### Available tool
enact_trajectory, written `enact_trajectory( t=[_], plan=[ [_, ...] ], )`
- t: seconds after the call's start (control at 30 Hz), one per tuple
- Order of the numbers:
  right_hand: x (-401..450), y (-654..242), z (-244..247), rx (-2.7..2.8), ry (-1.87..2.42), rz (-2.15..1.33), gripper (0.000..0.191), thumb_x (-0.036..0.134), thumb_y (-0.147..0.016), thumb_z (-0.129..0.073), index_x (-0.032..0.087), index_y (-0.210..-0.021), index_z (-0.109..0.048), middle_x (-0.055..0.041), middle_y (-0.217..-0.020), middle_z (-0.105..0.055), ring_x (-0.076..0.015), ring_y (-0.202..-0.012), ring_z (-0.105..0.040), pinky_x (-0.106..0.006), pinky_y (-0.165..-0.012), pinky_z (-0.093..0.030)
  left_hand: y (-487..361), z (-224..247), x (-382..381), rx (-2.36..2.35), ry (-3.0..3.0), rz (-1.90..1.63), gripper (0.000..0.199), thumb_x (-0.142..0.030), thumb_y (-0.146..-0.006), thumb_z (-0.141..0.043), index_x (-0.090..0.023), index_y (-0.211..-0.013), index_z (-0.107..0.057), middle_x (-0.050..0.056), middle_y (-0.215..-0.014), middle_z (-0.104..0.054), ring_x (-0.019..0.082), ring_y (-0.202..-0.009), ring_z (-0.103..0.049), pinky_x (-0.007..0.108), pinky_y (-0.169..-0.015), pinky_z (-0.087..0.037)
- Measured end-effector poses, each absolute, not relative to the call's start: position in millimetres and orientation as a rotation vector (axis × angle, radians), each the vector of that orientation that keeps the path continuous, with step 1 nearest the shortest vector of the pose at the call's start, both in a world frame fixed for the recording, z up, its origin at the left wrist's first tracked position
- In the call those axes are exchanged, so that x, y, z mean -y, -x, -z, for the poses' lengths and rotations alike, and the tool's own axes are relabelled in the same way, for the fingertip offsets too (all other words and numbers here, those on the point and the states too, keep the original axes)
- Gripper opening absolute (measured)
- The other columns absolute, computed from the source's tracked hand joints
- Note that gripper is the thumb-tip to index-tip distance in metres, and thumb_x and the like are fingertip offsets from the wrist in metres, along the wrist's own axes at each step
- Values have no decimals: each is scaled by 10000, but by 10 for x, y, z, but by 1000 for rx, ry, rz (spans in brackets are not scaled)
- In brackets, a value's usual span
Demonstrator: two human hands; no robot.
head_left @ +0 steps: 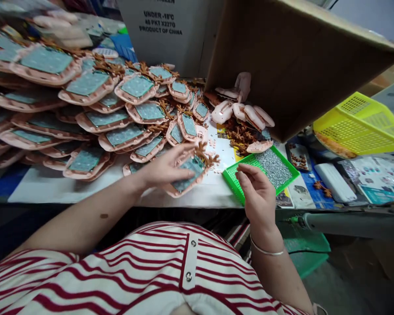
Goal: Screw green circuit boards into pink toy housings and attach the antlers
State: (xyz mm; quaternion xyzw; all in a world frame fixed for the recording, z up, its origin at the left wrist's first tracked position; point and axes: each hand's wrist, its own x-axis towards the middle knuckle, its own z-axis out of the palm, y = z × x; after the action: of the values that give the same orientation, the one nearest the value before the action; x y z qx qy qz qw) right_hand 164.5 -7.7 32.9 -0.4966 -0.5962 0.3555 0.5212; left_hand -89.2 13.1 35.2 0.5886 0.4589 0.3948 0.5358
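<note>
My left hand (162, 168) reaches over a pink plastic shell half (174, 191) with a teal panel and brown antler-shaped pieces (207, 156). Its fingers are stretched out, the thumb apart from them, over the panel near the table's front edge. My right hand (258, 192) is at the near side of a green tray (233, 177). Thumb and fingertips are pinched together; anything between them is too small to make out. Many small silvery screws (276, 168) lie in the tray's right part.
Stacks of similar shell halves (88, 120) cover the left of the table. A cardboard box (276, 57) lies on its side behind, with pink parts (223, 111) at its opening. On the right are a small dark tray (298, 156), a white block (335, 181) and a yellow basket (364, 122).
</note>
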Motion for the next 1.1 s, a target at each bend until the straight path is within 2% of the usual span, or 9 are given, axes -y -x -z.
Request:
enact_trajectory(
  t=[0.07,0.2,0.27,0.4,0.47,0.6,0.77,0.87,1.1],
  plan=[
    [104,-1723,-337,1475,1203,-817,168,359,-870,-712,284,-1019,-729,-47,-1040,-677,-184,-961,-651,-391,-892,-555,1009,-637,-323,-1367,-1654,-929,741,-392,-736,-764,-178,-1399,-512,120,-1308,-641,332,-1242,-565,425,-1023,-453],
    [138,-1811,-301,1551,1177,-748,154,353,-883,-690,288,-1017,-727,-51,-1022,-671,-189,-913,-642,-391,-823,-558,1111,-1044,-765,-1915,-2016,-674,466,-384,-801,-669,-124,-1187,-647,141,-1115,-687,365,-1174,-565,497,-1040,-383],
    [161,-1852,-274,1583,1184,-726,139,351,-892,-676,284,-1003,-725,-52,-1003,-675,-191,-896,-638,-392,-803,-553,1111,-1096,-933,-2049,-2073,-579,465,-410,-807,-663,-87,-1140,-663,174,-1187,-662,393,-1247,-496,555,-1099,-298],
    [217,-1947,-267,1638,1187,-684,103,318,-907,-657,266,-972,-718,-49,-957,-686,-185,-884,-637,-374,-783,-545,1105,-1073,-1047,-2135,-2236,-325,624,-436,-817,-656,6,-1256,-614,199,-1399,-562,423,-1417,-317,592,-1203,31],
    [217,-1990,-318,1687,1183,-635,96,306,-914,-648,260,-969,-711,-44,-933,-687,-177,-862,-634,-361,-766,-541,1105,-1078,-1010,-2159,-2351,-280,683,-397,-868,-576,102,-1333,-531,273,-1460,-494,429,-1444,-299,574,-1214,52],
    [5,-2077,-504,1898,1235,-393,150,300,-913,-633,249,-1039,-696,-67,-980,-683,-202,-868,-631,-386,-774,-530,1026,-1043,-846,-2069,-2441,-644,682,-457,-882,-559,-82,-1449,-510,220,-1527,-462,393,-1494,-261,513,-1233,69],
    [-611,-2201,-617,2369,1704,291,375,93,-892,-444,154,-1191,-661,-205,-1220,-629,-328,-1067,-571,-469,-835,-433,651,-617,-500,-1673,-2522,-737,580,-477,-915,-532,-91,-1341,-611,201,-1466,-545,388,-1383,-425,606,-1218,-81],
    [-911,-2290,-586,2550,1841,508,331,128,-925,-398,124,-1091,-685,-207,-1104,-657,-318,-1022,-560,-452,-834,-380,444,-245,-269,-1400,-2524,-781,481,-460,-924,-549,-157,-1282,-658,158,-1412,-608,339,-1337,-495,583,-1217,-161],
    [-1239,-2605,-734,2055,1649,322,198,304,-924,-537,187,-1008,-672,-90,-924,-684,-213,-814,-592,-358,-729,-436,413,164,-117,-1176,-2355,-1036,327,-325,-918,-587,-161,-1171,-713,151,-1253,-700,298,-1173,-626,498,-1055,-444]
  ],
)
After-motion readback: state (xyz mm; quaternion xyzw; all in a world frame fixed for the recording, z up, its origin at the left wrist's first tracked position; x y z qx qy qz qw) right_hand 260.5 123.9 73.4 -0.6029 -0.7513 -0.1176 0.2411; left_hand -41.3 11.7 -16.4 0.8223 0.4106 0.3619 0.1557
